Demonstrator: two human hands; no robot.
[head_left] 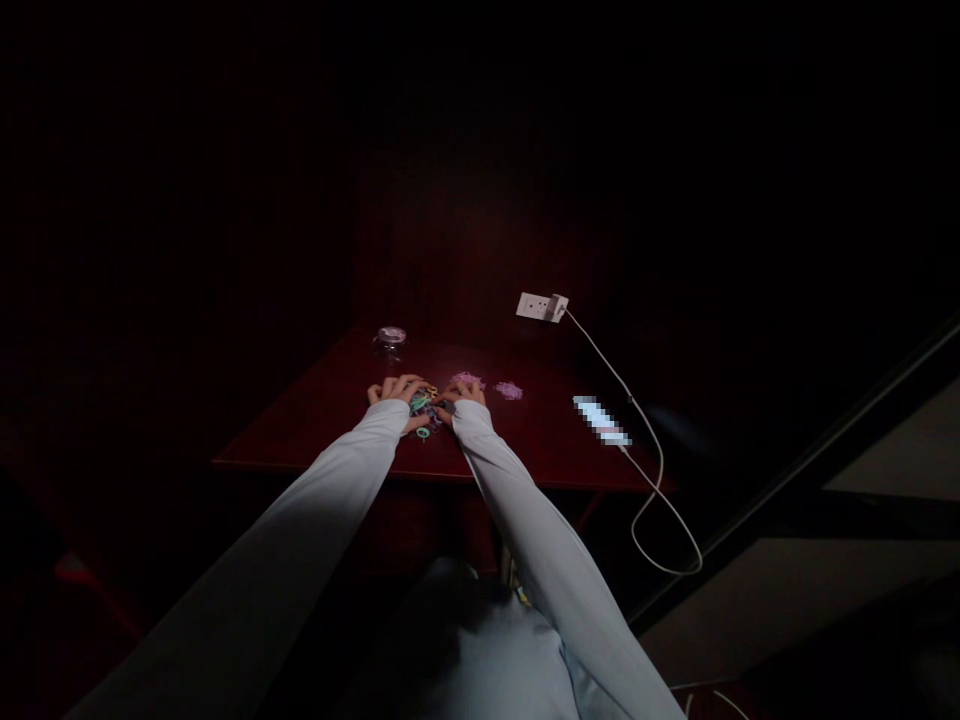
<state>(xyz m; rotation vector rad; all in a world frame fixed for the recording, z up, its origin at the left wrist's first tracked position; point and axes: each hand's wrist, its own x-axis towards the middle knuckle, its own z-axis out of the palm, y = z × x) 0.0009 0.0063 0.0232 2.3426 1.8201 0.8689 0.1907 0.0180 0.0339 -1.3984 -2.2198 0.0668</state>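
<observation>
A pile of small coloured rings (424, 404), which look like little hair ties in green, yellow and purple, lies on the dark red table between my hands. My left hand (396, 390) rests on the pile's left side, its fingers apart and bent over the edge. On the right side my right hand (463, 394) has its fingers curled in at the pile; what they hold, if anything, is too small to make out. Just beyond the right hand is a heap of pink rings (469, 380). A second pink heap (509, 391) lies further right. One green ring (423, 433) sits nearest me.
A clear lidded jar (391, 341) stands at the table's back left. On the right lies a phone (602, 421) with a blurred-out screen. Its white cable (660, 462) loops past the edge of the table (315, 430) and up to a wall socket (541, 307). The surroundings are dark.
</observation>
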